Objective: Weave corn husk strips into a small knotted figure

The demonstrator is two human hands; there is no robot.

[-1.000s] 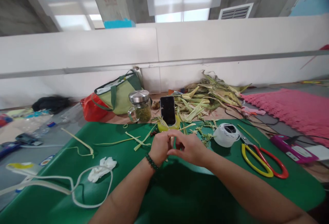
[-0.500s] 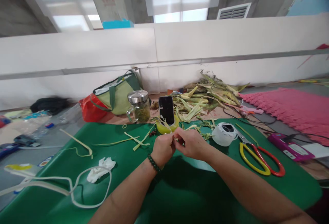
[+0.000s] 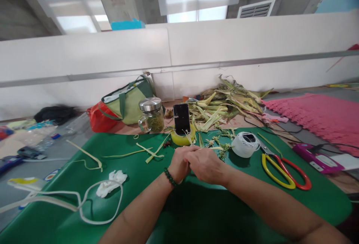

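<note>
My left hand (image 3: 181,163) and my right hand (image 3: 206,163) are closed and pressed together above the green mat (image 3: 134,206). Thin pale ends of a corn husk strip (image 3: 189,136) poke up beyond the fingers; the gripped part is hidden between my hands. Just past them, a phone (image 3: 181,119) leans upright in a yellow tape roll (image 3: 176,139). Small green husk pieces (image 3: 223,150) lie off my right hand, near a roll of white cord (image 3: 243,145). Loose husk strips (image 3: 151,153) are on the mat to the left.
Scissors (image 3: 280,169) with red and yellow handles lie at right. A heap of corn husks (image 3: 221,105), a lidded glass jar (image 3: 155,119) and a green bag (image 3: 126,104) stand at the back. A white cable (image 3: 80,212) and crumpled tissue (image 3: 111,184) are left, a purple power strip (image 3: 318,158) far right.
My right hand has turned and closed over toward the left hand, its fingers now folded against it. The pale strip ends have shifted slightly right.
</note>
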